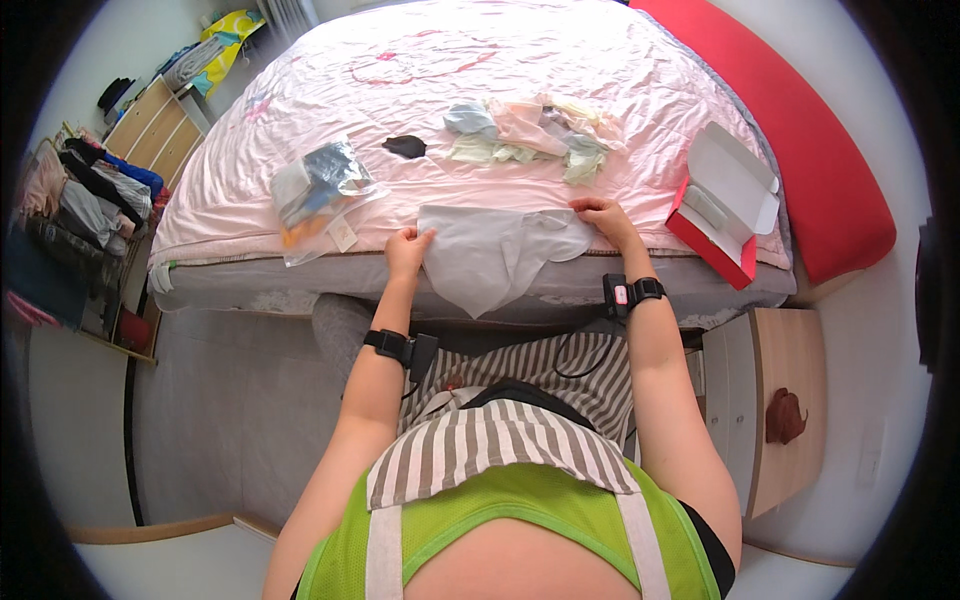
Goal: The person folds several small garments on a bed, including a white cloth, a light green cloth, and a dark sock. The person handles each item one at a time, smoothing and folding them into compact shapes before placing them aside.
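A thin, light grey cloth garment, which looks like underpants, is stretched between my hands at the bed's front edge. Its pointed lower part hangs over that edge. My left hand pinches the left end of its top edge. At the upper right corner, the fingers of my right hand grip the cloth. Beyond the garment lies a loose pile of pastel cloth garments in pink, pale green, blue and cream. A small black cloth item rests left of the pile.
The bed has a pink cover. A clear plastic bag with folded cloth lies at left, and an open red box with a white inside at right. A nightstand bears a brown item. A clothes rack stands far left.
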